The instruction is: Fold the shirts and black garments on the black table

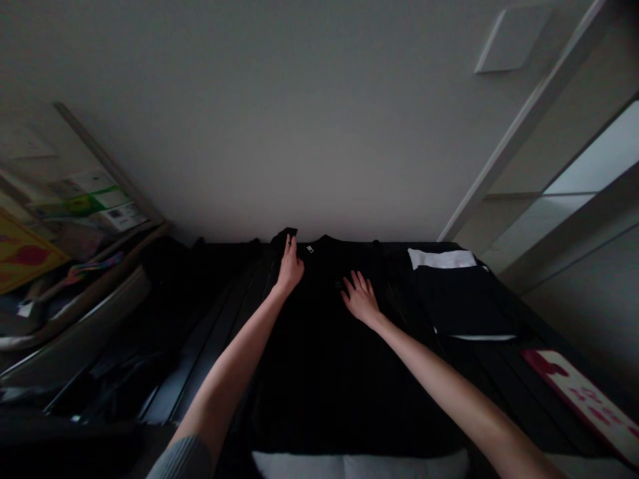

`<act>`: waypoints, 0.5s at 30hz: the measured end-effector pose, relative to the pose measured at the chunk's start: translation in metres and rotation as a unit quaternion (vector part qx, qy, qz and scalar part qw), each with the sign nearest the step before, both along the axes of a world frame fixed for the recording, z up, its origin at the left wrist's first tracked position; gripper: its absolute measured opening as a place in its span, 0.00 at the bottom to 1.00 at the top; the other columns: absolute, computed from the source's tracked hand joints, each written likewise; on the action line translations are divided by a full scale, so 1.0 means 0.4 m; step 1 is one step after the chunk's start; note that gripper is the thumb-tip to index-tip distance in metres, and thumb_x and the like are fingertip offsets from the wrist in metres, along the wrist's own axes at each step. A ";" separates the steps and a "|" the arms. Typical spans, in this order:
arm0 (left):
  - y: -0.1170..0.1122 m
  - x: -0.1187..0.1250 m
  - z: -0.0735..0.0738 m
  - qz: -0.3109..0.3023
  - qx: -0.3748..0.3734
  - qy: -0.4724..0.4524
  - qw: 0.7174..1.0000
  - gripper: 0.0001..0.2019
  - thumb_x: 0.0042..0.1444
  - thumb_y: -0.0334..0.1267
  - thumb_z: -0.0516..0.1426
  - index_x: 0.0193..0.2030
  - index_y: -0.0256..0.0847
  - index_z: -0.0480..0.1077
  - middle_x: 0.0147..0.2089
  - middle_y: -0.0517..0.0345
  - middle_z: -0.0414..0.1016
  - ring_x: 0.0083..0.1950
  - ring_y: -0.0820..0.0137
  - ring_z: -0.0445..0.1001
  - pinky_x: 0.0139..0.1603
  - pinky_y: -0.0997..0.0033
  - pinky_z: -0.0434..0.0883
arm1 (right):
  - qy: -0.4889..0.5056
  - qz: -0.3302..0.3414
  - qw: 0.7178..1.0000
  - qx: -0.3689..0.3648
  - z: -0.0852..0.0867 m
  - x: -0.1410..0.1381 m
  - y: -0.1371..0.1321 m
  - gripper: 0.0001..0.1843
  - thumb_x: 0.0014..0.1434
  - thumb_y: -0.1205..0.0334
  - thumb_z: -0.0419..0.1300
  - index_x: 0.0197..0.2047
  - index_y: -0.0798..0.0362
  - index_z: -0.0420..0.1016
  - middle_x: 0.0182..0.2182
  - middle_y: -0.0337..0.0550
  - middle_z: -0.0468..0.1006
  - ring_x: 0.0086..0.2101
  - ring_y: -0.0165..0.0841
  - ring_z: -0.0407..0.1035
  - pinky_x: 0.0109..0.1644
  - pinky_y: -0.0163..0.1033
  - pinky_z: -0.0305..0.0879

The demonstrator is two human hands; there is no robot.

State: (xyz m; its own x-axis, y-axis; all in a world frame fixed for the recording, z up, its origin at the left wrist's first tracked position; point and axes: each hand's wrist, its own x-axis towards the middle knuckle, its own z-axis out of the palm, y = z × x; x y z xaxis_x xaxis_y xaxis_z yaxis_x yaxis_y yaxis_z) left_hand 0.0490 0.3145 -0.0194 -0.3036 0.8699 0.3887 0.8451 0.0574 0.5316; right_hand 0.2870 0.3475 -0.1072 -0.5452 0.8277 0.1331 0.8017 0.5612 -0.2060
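Black T-shirt [319,372]: where is it?

Spread flat on a dark ribbed surface [210,359], hem toward the person, collar [324,238] at the far side, with a small white neck tag [310,249] just beside it.

And the 2 hands?

Left hand [290,267], below a gray sleeve [182,459], rests at the shirt's far edge near the collar, fingers straight and close together. Whether it pinches the cloth, I can't tell. Right hand [360,298] lies open, palm down on the chest, fingers spread, gripping nothing.

What's around them?

Just past the hem, a white cloth [359,466]. To the right, a red-and-white printed card [584,399], then a folded black cloth [464,303] over a white one [442,259]. To the left, a heaped bin [74,313], with boxes [90,199] and a yellow-and-red poster [22,249] beyond. Farthest, a pale wall [249,120].
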 end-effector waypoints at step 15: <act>-0.032 0.150 -0.153 -0.052 -0.213 0.050 0.974 0.35 0.60 0.38 0.51 0.72 0.48 0.44 0.76 0.46 0.38 0.73 0.47 0.44 0.68 0.40 0.51 | 0.008 -0.021 1.000 -0.016 -0.020 0.006 -0.004 0.32 0.68 0.51 0.43 0.70 0.55 0.53 0.70 0.51 0.49 0.68 0.42 0.43 0.69 0.50 0.37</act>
State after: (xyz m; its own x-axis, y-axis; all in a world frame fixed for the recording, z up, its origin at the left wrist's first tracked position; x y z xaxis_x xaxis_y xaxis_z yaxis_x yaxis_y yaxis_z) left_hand 0.1091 0.3015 -0.0806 -0.1840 0.9829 0.0085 0.9044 0.1659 0.3931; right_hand 0.2895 0.3461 -0.1150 -0.5076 0.8539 0.1145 0.8213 0.5198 -0.2353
